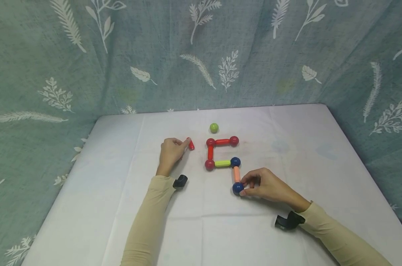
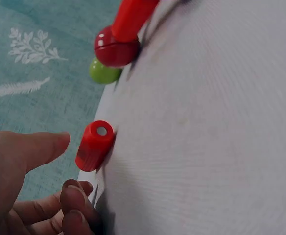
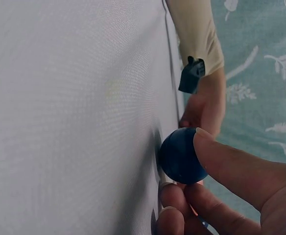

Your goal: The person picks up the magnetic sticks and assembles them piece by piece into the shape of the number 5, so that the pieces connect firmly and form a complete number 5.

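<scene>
The surface (image 1: 121, 221), draped in a white cloth, was the largest thing in view, with a leaf-printed teal curtain (image 1: 87, 74) hanging behind and to either side of it.

On the cloth, between the two hands, lay one chain of sticks and balls. It counted four sticks: two red sticks (image 1: 222, 141), one yellow-green stick (image 1: 222, 163) and one pale orange stick (image 1: 236, 173). It counted five balls: three red balls (image 1: 234, 140) and two blue balls.

The right hand (image 1: 267, 186) rested at the near end of the chain, its thumb and fingertips curled about the nearer blue ball (image 1: 237, 188), which sat at the foot of the pale orange stick. The right wrist view showed the thumb (image 3: 231, 161) laid over that ball and fingers tucked beneath it. The other blue ball (image 1: 235, 162) lay just beyond that hand, at the far end of the same stick.

The left hand (image 1: 171, 153) lay on the cloth to the left of the chain, fingers loosely bent and holding nothing. One short loose red stick (image 1: 191, 145) lay just off its fingertips; in the left wrist view a small gap showed between the forefinger (image 2: 40, 147) and that stick.

One green ball (image 1: 214, 128) sat alone beyond the chain, farther from both hands than anything else and touching nothing.
</scene>
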`<action>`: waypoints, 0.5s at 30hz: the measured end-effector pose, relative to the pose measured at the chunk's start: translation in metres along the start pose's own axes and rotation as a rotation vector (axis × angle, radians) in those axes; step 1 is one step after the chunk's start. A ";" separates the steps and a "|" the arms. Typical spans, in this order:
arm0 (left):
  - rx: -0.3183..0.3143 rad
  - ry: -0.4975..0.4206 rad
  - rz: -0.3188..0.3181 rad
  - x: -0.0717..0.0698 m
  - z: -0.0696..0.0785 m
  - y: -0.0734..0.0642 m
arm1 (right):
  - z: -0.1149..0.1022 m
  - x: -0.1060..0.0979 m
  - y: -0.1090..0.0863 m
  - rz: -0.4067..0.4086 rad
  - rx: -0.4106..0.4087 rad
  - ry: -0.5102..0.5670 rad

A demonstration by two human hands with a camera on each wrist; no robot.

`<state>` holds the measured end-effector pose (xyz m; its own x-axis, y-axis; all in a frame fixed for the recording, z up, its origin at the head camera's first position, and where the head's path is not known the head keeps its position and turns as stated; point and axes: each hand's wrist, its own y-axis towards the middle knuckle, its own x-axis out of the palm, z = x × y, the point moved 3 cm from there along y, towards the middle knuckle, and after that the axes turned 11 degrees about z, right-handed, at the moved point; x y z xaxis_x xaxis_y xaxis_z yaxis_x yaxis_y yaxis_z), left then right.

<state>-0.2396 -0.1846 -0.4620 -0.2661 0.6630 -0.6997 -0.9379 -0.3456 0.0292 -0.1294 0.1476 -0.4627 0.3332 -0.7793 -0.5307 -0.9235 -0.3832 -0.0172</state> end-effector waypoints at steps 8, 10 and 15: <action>0.013 0.109 0.037 0.007 0.003 -0.004 | -0.001 0.000 -0.001 0.003 0.017 -0.022; 0.016 0.133 0.028 0.007 0.005 -0.005 | -0.001 0.001 0.000 0.001 0.010 -0.020; 0.021 0.157 -0.015 0.007 0.009 -0.007 | 0.001 0.003 0.000 0.005 0.012 -0.021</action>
<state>-0.2365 -0.1720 -0.4607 -0.2160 0.5557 -0.8028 -0.9463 -0.3217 0.0319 -0.1286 0.1463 -0.4651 0.3246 -0.7704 -0.5488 -0.9275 -0.3731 -0.0249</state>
